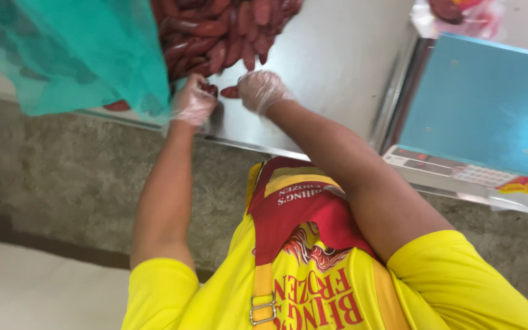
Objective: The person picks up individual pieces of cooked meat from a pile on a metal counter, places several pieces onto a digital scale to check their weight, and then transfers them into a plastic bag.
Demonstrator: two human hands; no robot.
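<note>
Both my hands wear thin clear plastic gloves and meet at the near edge of a steel table [331,67]. My left hand [192,102] is closed around a dark red sausage [209,89]. Close beside it, my right hand [263,90] pinches the end of another red sausage [230,92]. Just beyond both hands lies a pile of several red sausages [215,30]. The two held sausages almost touch each other.
A green see-through plastic bag [80,55] hangs over the table's left part, hiding some sausages. A weighing scale with a blue platform [484,104] and a keypad stands at the right. A clear bag with red contents [459,12] lies behind it. A concrete counter front is below.
</note>
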